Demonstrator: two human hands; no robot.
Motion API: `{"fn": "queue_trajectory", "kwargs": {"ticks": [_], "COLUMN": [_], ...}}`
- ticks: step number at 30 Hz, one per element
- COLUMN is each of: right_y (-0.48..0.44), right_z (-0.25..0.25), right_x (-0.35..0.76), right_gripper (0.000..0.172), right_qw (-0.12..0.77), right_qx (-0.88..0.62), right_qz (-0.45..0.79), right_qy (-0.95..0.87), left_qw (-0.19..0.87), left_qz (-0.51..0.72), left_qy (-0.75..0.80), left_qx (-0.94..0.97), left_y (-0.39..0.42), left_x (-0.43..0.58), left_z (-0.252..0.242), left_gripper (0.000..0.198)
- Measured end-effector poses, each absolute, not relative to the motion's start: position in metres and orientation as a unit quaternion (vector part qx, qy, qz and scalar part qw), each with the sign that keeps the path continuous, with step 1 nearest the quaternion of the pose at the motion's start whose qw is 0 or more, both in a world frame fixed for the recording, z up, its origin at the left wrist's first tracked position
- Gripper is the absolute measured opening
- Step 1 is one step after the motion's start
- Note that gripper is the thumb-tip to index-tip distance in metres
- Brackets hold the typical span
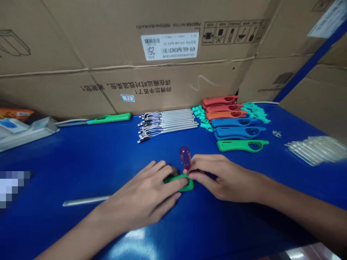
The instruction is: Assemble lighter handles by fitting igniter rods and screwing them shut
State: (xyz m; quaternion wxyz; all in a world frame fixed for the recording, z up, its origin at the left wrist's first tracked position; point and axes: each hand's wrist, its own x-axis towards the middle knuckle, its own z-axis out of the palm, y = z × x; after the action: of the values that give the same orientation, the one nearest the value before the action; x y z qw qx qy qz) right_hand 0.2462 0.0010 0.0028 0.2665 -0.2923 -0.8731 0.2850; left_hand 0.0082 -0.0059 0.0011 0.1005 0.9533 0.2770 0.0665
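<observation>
My left hand (151,189) lies over a green lighter (189,184), its fingers closed around the handle and pressing it to the table. A metal tube (86,200) of the lighter comes out to the left from under that hand. My right hand (225,177) pinches a small screwdriver (185,156) low on its shaft, between thumb and forefinger. The screwdriver has a purple handle and stands nearly upright, its lower end at the right part of the green body. The tip itself is hidden by fingers.
Behind stand cardboard boxes (114,43). Before them lie a green lighter (111,118), metal tubes with wires (179,121), turquoise caps (200,115), red, orange, blue and green handle shells (235,133), turquoise parts (256,110) and clear-bagged pieces (317,148). A power strip (35,131) is left.
</observation>
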Motion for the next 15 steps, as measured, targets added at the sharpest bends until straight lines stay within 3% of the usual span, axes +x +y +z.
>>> {"fn": "queue_trajectory", "kwargs": {"ticks": [7,15], "right_y": [-0.0007,-0.0019], "right_z": [0.004,0.002], "right_x": [0.2462,0.244], "right_gripper": [0.007,0.012], "right_qw": [0.266,0.282], "right_qx": [-0.318,-0.316], "right_qz": [0.256,0.263], "right_qy": [-0.873,-0.867], "left_qw": [0.098,0.097], "left_qz": [0.068,0.069], "left_qy": [0.273,0.273], "left_qx": [0.955,0.955], "left_y": [-0.0061,-0.006], "left_x": [0.0075,0.0076], "left_z": [0.0009,0.0012], "left_gripper": [0.028,0.029]}}
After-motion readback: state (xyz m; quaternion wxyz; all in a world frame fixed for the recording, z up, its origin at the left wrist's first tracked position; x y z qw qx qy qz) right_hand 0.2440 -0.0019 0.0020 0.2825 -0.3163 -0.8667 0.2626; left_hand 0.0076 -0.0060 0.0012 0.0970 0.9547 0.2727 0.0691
